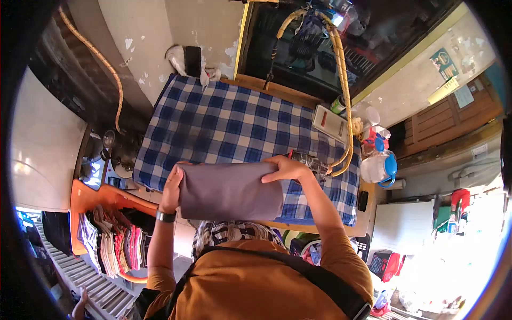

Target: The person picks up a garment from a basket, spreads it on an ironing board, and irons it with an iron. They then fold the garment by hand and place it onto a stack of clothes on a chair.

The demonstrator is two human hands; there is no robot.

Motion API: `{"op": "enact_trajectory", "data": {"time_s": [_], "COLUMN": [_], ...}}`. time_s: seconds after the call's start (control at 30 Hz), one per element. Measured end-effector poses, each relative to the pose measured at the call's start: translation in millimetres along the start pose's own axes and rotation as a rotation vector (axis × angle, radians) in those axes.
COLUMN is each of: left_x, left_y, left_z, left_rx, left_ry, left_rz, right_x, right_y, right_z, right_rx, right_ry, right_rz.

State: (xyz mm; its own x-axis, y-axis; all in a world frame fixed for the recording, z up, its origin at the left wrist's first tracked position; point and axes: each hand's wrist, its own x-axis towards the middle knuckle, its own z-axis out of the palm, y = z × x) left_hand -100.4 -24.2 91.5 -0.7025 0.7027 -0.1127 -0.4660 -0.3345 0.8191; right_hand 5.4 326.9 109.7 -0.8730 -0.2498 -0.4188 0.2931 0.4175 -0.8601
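Observation:
A folded grey cloth (pixel 229 191) is held in front of my body, over the near edge of the padded table. My left hand (pixel 172 188) grips its left side, fingers behind and thumb near the top corner. At the upper right corner, my right hand (pixel 288 168) pinches the cloth with the thumb on the front face. Beneath lies a blue and white checked cloth (pixel 213 122) covering the table. Just right of my right hand rests a dark object with a yellow wrapped hose (pixel 346 96), partly hidden, resembling an iron.
A white tray (pixel 329 124) lies at the table's right end, near a clear jug with a blue lid (pixel 380 166). Hanging clothes (pixel 114 237) and an orange panel (pixel 80 213) stand on the left. A white slatted rack (pixel 80 277) is at lower left.

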Motion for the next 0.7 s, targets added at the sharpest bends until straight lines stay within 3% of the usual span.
{"op": "enact_trajectory", "data": {"time_s": [0.07,0.1,0.17,0.2,0.23,0.3,0.37,0.43,0.47,0.5,0.53,0.57,0.6,0.63,0.67,0.7], "left_x": [15.8,21.8,44.9,49.3,56.7,66.3,76.3,81.5,85.8,90.0,91.1,90.8,89.0,86.9,82.5,77.8], "left_y": [-21.1,-31.9,-66.1,-98.2,-116.2,-118.7,-113.7,-115.9,-121.6,-126.6,-124.2,-123.1,-123.8,-122.3,-114.9,-107.0], "left_z": [-5.6,-12.7,-39.9,-78.9,-98.2,-89.8,-88.1,-89.2,-90.9,-92.7,-90.7,-87.7,-83.8,-78.4,-69.6,-60.9], "left_rx": [0.066,0.066,-0.013,0.094,0.329,0.620,0.724,0.828,0.997,1.155,1.269,1.266,1.118,0.970,0.929,0.924], "left_ry": [0.117,0.115,0.090,0.210,0.177,0.315,0.334,0.354,0.401,0.444,0.458,0.451,0.475,0.497,0.485,0.436], "left_rz": [0.013,0.016,-0.165,-0.294,-0.276,-0.112,-0.115,-0.129,0.107,0.353,0.455,0.464,0.391,0.316,0.282,0.389], "right_x": [-4.1,-9.3,-23.1,-33.6,-47.2,-69.0,-70.0,-65.2,-62.7,-59.5,-55.9,-52.2,-48.8,-44.3,-39.7,-35.9], "right_y": [11.4,18.1,16.7,17.3,19.5,50.1,72.2,88.3,94.7,101.4,110.6,117.3,122.9,126.6,127.7,129.0], "right_z": [-3.0,-10.4,-31.3,-33.6,-36.5,-61.3,-90.1,-92.8,-93.7,-91.4,-86.1,-81.6,-80.0,-83.4,-86.0,-87.3], "right_rx": [-0.040,-0.042,-0.384,-0.657,-0.933,-1.146,-0.934,-0.871,-0.806,-0.809,-0.680,-0.550,-0.603,-0.608,-0.321,-0.024], "right_ry": [0.280,0.282,0.457,0.642,0.825,0.634,0.355,0.320,0.284,0.292,0.371,0.448,0.569,0.576,0.560,0.533], "right_rz": [-0.011,-0.013,0.138,0.109,0.080,0.252,0.224,0.157,0.087,0.090,0.068,0.043,-0.086,-0.086,0.167,0.412]}}
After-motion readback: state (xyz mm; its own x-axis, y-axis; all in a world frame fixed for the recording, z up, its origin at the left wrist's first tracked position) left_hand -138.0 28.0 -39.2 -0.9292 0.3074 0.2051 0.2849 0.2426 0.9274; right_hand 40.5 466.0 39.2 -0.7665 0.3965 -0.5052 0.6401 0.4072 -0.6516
